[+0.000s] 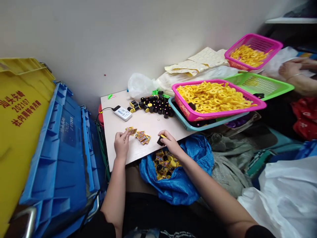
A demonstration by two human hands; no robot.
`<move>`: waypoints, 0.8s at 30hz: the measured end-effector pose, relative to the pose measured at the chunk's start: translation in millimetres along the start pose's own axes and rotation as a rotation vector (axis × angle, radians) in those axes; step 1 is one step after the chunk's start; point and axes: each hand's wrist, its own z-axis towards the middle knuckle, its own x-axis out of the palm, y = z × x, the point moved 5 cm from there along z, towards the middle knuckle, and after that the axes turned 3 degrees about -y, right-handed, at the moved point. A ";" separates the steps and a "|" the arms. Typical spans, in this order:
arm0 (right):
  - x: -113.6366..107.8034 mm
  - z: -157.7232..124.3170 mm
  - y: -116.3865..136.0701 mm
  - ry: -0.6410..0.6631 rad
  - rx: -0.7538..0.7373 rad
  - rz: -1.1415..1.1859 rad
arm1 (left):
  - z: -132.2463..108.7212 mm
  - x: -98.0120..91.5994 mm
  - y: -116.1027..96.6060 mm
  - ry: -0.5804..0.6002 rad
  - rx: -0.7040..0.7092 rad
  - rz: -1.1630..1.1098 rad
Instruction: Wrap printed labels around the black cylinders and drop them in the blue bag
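Note:
Near the front left of the white table (119, 145), my left hand (122, 142) pinches a small colourful card (133, 131). More cards like it (143, 137) lie in a loose pile just to its right. My right hand (169, 142) is closed on a small black and yellow piece (160, 140) above the table's front edge. Farther back, many black cylinders (158, 105) are heaped, some with yellow or pink ends. A white device with a cable (122, 113) lies at the back left.
A pink basket of yellow rings (188, 114) rests on a blue tray (183, 123) at the right. Below the front edge hangs a blue bag (198, 155) of pieces. Crates (56, 148) stand left. Another person's hands (292, 71) are at the far right.

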 end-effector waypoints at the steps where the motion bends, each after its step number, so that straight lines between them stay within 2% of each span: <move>1: 3.4 -2.2 1.2 0.023 0.018 0.039 | -3.4 -1.0 -5.9 -0.030 0.068 0.049; 3: 14.6 -2.1 4.9 0.077 0.066 0.114 | -9.5 1.1 -15.2 -0.035 0.155 0.083; 7: 48.4 12.1 9.2 0.184 0.239 0.234 | -15.4 14.2 -26.0 0.094 0.249 0.021; 11: 71.7 32.2 14.1 0.168 0.219 0.284 | -17.8 18.5 -22.2 0.148 0.239 -0.132; 13: 73.0 41.0 13.1 0.113 0.193 0.259 | -19.9 17.5 -15.8 0.159 0.188 -0.224; 16: 63.5 53.7 7.4 0.011 0.185 0.154 | -23.4 13.8 -8.6 0.160 0.077 -0.398; 20: 41.5 63.5 12.0 -0.153 0.104 -0.162 | -26.5 2.6 -17.7 0.139 0.033 -0.508; 22: 40.5 58.8 21.4 -0.103 0.053 -0.231 | -27.9 -4.3 -28.0 0.152 0.055 -0.518; 24: 49.7 46.3 30.1 0.100 0.062 -0.126 | -29.6 -10.1 -38.0 0.171 0.072 -0.553</move>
